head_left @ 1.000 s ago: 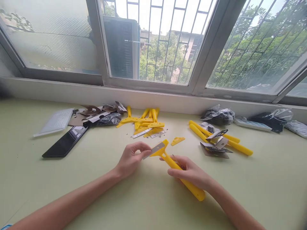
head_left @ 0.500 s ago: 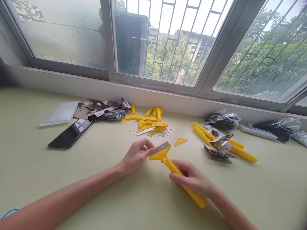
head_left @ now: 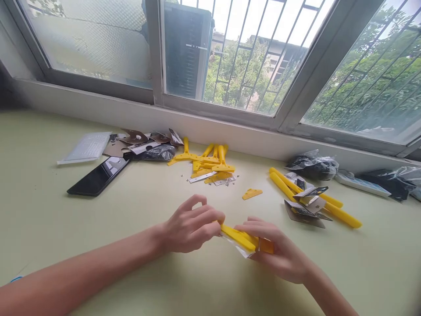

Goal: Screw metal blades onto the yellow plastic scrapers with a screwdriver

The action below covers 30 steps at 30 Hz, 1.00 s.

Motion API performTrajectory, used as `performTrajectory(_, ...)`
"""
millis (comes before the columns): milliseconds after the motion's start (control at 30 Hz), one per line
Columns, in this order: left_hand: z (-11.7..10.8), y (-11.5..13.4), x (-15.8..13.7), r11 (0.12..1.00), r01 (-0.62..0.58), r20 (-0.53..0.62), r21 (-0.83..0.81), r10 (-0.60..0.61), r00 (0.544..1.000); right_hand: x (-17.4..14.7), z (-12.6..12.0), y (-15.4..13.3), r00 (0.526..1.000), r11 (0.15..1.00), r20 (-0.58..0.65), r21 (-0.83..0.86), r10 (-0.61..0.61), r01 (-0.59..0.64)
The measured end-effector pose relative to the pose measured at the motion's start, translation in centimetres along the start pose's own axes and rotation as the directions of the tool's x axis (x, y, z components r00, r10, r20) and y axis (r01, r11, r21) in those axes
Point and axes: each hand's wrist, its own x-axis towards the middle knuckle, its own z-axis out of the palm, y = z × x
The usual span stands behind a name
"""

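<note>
Held low over the table is a yellow scraper (head_left: 239, 237), its wide head turned toward me and the metal blade along its lower edge. My right hand (head_left: 279, 250) is closed around the scraper near its neck; most of the handle is hidden behind the hand. The fingers of my left hand (head_left: 194, 226) are closed on the left end of the head and blade, and what lies under the fingertips is hidden. Beyond the hands lies a loose yellow blade cover (head_left: 252, 193). Farther back are several yellow scrapers (head_left: 215, 160), with loose blades (head_left: 201, 177) and tiny screws around them.
A black phone-like slab (head_left: 98, 177) and a clear plastic packet (head_left: 86, 147) lie on the left, near torn cardboard packaging (head_left: 136, 137). To the right are yellow handles (head_left: 344, 215) with card sleeves (head_left: 304, 213), and black items in clear bags (head_left: 312, 164) by the window wall.
My right hand has turned the scraper so its head faces me instead of away. My left hand has shifted from the blade's left corner to gripping the head's left end. The view has tilted slightly.
</note>
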Motion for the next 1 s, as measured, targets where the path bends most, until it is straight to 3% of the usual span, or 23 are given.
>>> performTrajectory(167,-0.7,0.5,0.6,0.991,-0.113,-0.030,0.070,0.116,0.993,0.3,0.8,0.1,0.977,0.973,-0.058,-0.116,-0.205,0.197)
performTrajectory(333,-1.1,1.0,1.0,0.992,-0.114,-0.045,0.060,0.117,0.992,0.5,1.6,0.9,0.923,0.914,-0.138,-0.248,-0.361,0.320)
performTrajectory(533,-1.0,1.0,0.9,0.995,-0.090,-0.032,0.051,0.092,0.995,0.4,1.6,1.3,0.912,0.886,-0.146,-0.335,-0.384,0.320)
performTrajectory(833,-1.4,1.3,1.1,0.985,-0.142,-0.051,0.097,0.147,0.988,0.5,1.9,0.8,0.889,0.871,-0.183,-0.358,-0.420,0.338)
performTrajectory(1000,-1.4,2.3,0.7,0.999,0.039,-0.035,0.011,-0.039,0.999,0.5,2.1,0.6,0.873,0.866,-0.202,-0.349,-0.444,0.360)
